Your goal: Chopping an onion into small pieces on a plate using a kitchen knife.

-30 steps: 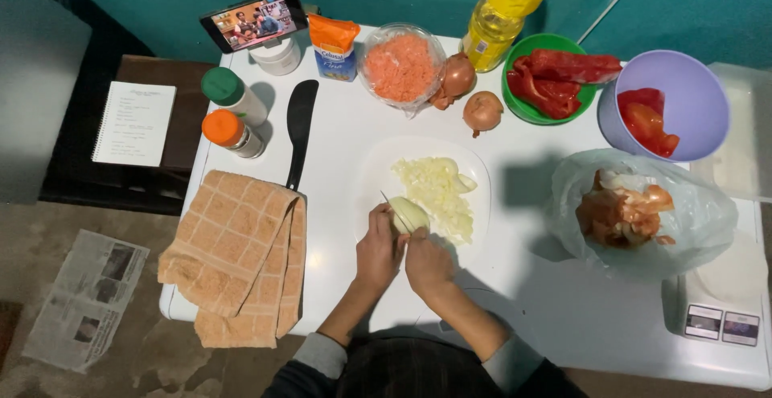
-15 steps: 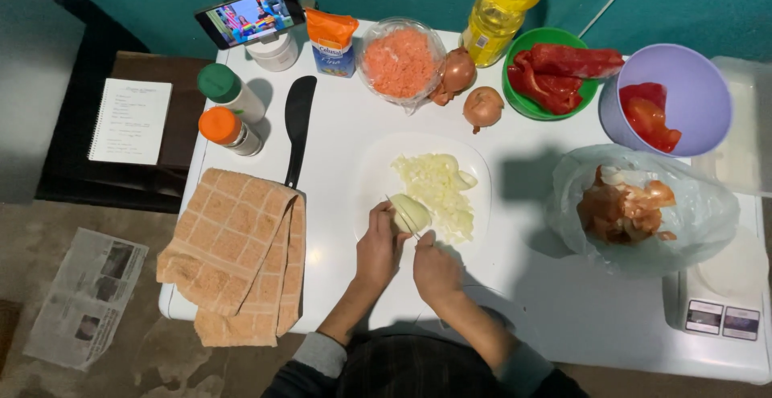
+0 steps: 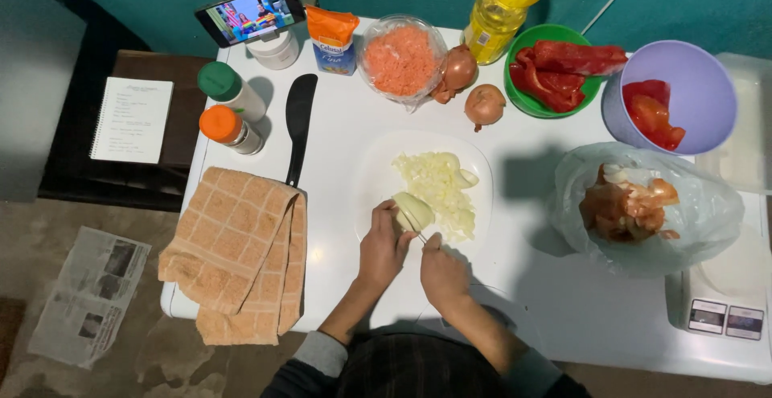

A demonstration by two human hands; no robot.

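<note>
Centre frame: chopped onion pile (image 3: 441,189) done; onion piece (image 3: 412,210) uncut. Left hand (image 3: 383,247) clamps that piece. Right hand (image 3: 442,271) is closed around a knife (image 3: 420,236), barely visible.

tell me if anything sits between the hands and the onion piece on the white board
Nothing visible does. The left hand already grips the onion piece on the white board, and the right hand is right beside it, with a thin blade apparently at the onion.

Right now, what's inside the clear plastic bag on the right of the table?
The clear plastic bag holds a heap of brownish-orange onion skins with some paler scraps on top. The bag's film blurs them, and whatever lies beneath the heap is covered.
</note>
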